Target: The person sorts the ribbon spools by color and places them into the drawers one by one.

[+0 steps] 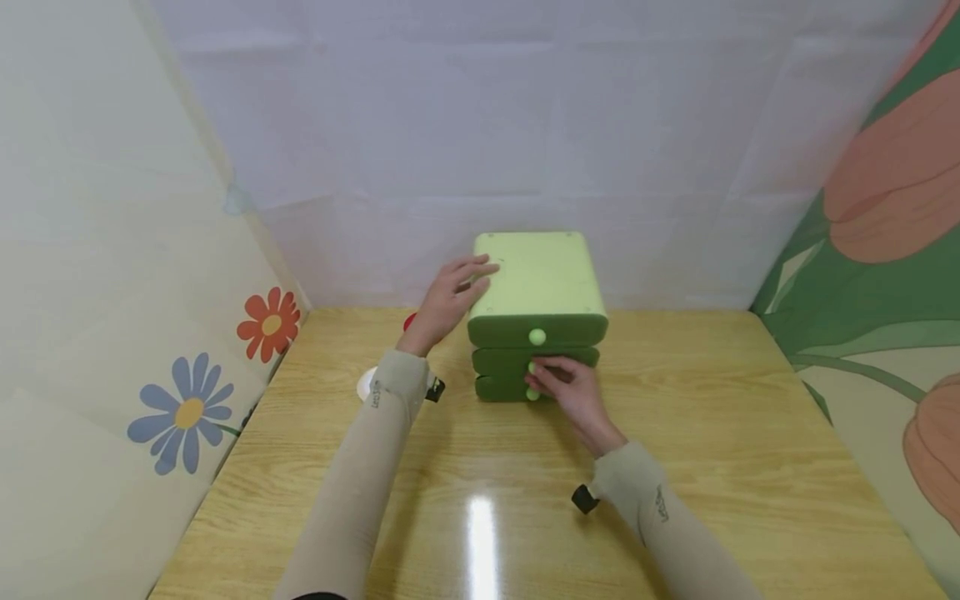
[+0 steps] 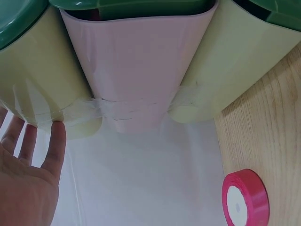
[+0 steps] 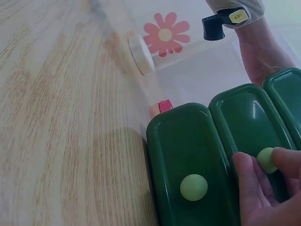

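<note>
A small three-tier drawer unit (image 1: 543,271) with green fronts stands at the back of the table. My left hand (image 1: 450,296) rests on the left edge of its top, fingers spread. In the left wrist view, those fingertips touch the side of the yellow-green top tier (image 2: 42,80); the middle tier (image 2: 136,61) is pink. My right hand (image 1: 573,396) pinches the round knob (image 3: 266,160) of the middle drawer (image 3: 247,113) between thumb and fingers. Below it, the bottom drawer (image 3: 181,141) has its own pale green knob (image 3: 194,187). The drawers' insides are hidden.
A roll of red ribbon (image 2: 256,197) stands left of the unit, partly behind my left wrist in the head view. Nearer me lies a white round object (image 1: 366,384). A white cloth wall (image 1: 450,125) rises behind the unit, and flowered panels (image 1: 75,292) flank the wooden table (image 1: 712,417).
</note>
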A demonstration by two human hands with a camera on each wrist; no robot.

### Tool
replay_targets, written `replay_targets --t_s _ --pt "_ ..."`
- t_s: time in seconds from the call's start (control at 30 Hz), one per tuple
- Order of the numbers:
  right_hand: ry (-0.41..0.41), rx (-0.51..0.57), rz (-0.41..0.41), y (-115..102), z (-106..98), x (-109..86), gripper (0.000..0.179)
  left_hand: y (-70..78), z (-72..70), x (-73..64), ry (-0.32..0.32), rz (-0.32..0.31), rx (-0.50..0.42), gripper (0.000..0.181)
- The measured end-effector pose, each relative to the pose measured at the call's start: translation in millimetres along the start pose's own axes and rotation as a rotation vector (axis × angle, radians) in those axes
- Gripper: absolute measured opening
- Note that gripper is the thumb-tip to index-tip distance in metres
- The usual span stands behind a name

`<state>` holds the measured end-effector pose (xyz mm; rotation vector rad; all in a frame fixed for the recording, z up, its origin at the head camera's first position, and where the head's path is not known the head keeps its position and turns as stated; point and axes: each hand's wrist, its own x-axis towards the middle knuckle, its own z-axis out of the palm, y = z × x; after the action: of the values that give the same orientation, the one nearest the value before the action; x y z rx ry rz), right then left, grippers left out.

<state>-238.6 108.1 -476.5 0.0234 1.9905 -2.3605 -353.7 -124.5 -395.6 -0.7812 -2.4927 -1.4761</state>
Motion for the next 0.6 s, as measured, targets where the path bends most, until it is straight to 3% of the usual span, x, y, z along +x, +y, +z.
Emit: replay_targets --t_s 0.6 --pt "0.015 0.0 0.025 -1.9 1.6 -5.9 0.029 -2.2 -0.3 0.4 0.0 0.006 0.004 0.04"
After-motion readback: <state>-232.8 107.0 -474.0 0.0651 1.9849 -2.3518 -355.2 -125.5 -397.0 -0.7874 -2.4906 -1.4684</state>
